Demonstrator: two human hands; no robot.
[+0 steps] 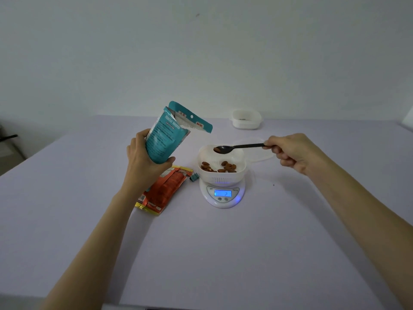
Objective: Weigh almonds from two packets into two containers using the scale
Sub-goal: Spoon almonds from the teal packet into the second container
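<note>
A person's left hand (143, 157) grips an opened teal packet (164, 137) upright over the table (223, 253). An orange packet (166, 189) lies flat just nearer. At centre, a white container (221, 175) on the scale (223, 195) holds loose almonds (220, 167). The right hand (290, 153) pinches a black spoon (237, 147) bearing almond above its far rim. The spoon is best tipped low and slowly, eyes on the lit display. Counted: two packets, two containers (the second container (245, 120) far right), one scale, one spoon.

Lavender table (223, 253) against pale wall (134, 52), small dark mark (197, 15) high on it. Teal clip (194, 176) lying on table. Dim dark shape (9, 137) at far left, unidentifiable.
</note>
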